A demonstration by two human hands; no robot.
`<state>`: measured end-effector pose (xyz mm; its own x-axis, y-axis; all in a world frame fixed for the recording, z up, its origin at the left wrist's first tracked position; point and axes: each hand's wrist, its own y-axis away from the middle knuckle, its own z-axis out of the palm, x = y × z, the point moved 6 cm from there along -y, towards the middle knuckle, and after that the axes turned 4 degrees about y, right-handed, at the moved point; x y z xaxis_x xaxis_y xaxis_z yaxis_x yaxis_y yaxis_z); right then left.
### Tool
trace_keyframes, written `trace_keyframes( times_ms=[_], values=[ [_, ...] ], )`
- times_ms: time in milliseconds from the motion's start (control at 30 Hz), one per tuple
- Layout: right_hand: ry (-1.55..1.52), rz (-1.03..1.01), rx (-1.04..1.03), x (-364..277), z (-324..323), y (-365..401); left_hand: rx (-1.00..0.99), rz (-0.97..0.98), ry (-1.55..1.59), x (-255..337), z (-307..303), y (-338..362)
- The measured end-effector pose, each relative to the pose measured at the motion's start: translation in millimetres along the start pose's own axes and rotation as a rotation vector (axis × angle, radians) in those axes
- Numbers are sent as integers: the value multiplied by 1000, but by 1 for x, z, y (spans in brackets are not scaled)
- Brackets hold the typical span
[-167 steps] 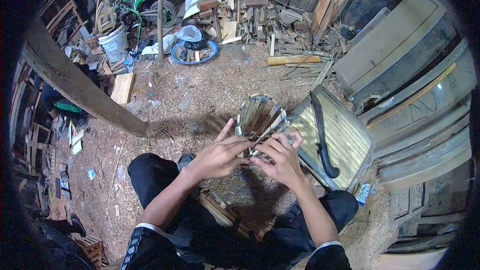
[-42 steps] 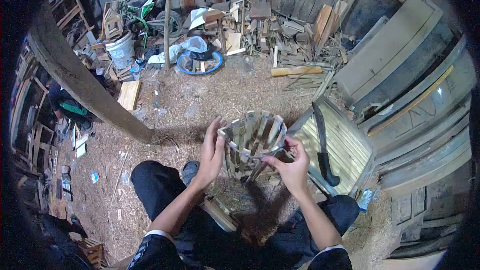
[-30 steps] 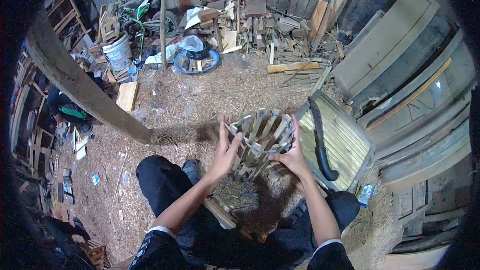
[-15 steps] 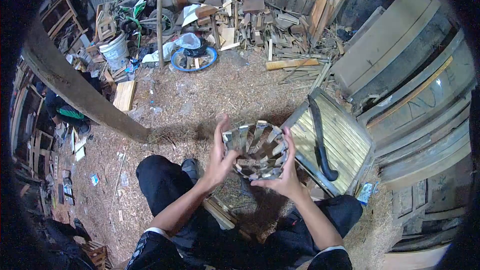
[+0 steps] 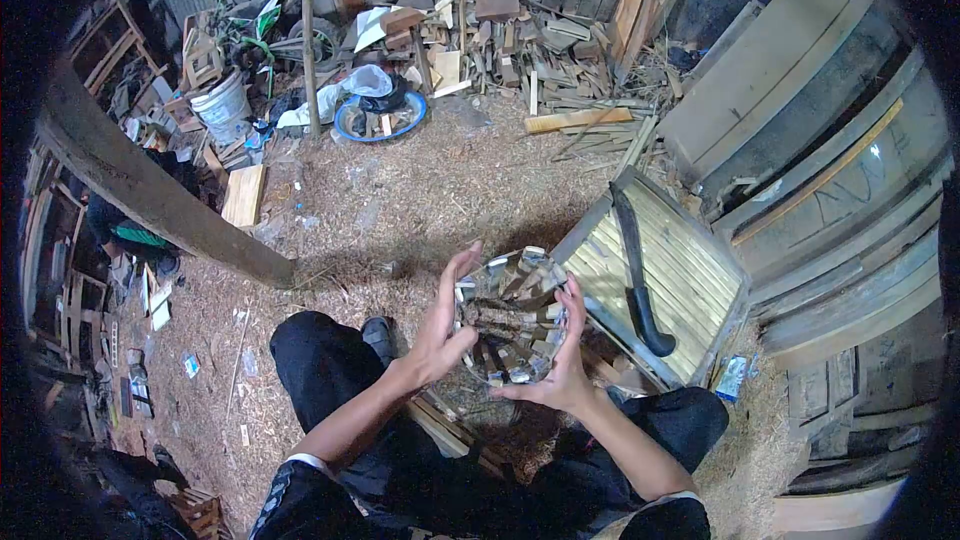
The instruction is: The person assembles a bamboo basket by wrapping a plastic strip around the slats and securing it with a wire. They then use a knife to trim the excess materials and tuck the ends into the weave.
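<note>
Between my two hands is a round basket-like piece made of short wooden slats (image 5: 512,285) set in a ring, with gaps between the slats. My left hand (image 5: 443,330) presses against its left side, thumb inward and fingers along the rim. On the opposite side, my right hand (image 5: 563,360) curls around the right and lower edge. The piece is held above my lap, tilted so that its inside shows. Just right of it, a machete (image 5: 640,275) with a black handle rests on a framed panel of pale strips (image 5: 690,280).
A slanted wooden post (image 5: 170,185) crosses the left side. Scrap wood (image 5: 520,50) is heaped at the back, near a blue-rimmed basin (image 5: 382,130) and a white bucket (image 5: 222,108). Boards (image 5: 770,70) lean at right. Another person in dark clothes (image 5: 140,205) sits at far left.
The slatted ring has turned and tilted between my hands, showing more of its inner slats. Both hands still hold it, and my view has shifted slightly.
</note>
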<state>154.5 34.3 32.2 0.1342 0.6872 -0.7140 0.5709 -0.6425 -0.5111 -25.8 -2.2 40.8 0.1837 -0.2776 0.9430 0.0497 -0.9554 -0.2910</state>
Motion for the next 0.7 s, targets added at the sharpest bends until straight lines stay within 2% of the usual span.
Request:
trace_keyframes(
  times_ms=[300,467,633,700],
  values=[
    [-43,42,-6,9,0,7,-97,6,-53,-2,4,4],
    [45,5,-33,9,-1,8,-136,25,-28,0,4,4],
    [21,24,-43,12,-2,11,-203,-45,16,-7,5,8],
    [12,24,-35,14,-4,12,-170,-13,12,-9,4,6]
  ],
)
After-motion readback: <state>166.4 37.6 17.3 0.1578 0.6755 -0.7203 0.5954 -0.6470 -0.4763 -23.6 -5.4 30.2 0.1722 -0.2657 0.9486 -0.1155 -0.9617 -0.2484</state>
